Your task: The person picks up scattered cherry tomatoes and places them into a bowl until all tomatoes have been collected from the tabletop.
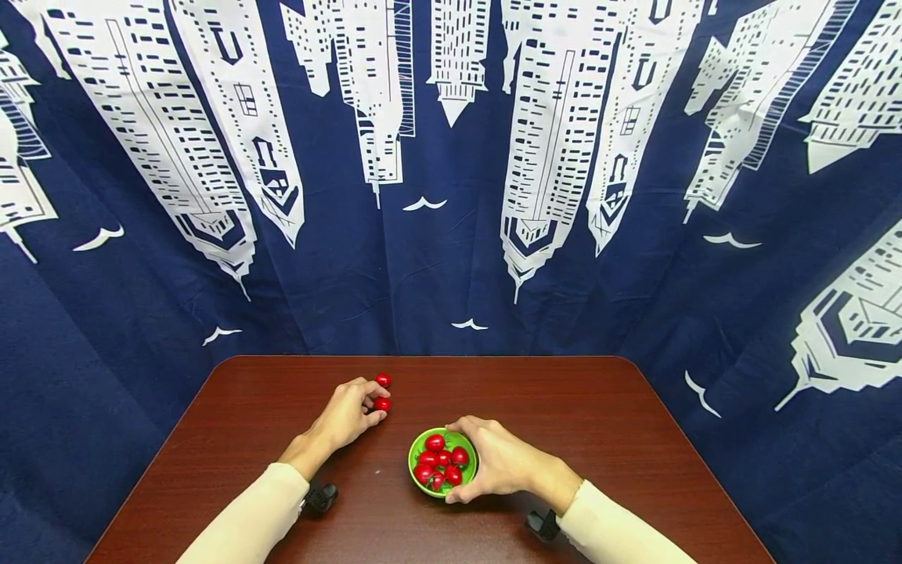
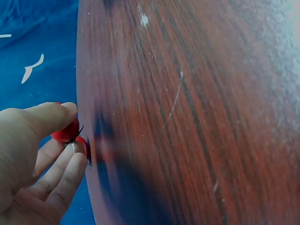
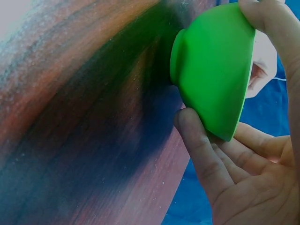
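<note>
A small green bowl stands on the brown wooden table and holds several red cherry tomatoes. My right hand grips the bowl's right side, thumb on the near rim and fingers over the far rim. In the right wrist view, the hand wraps around the bowl's outer wall. My left hand lies to the bowl's left and pinches one tomato on the tabletop. A second loose tomato lies just beyond it. The left wrist view shows thumb and fingers closed round the red tomato.
A blue curtain printed with white buildings hangs behind and around the table. The table's far edge runs just beyond the loose tomato. Bare wood extends to the left, right and front of the hands.
</note>
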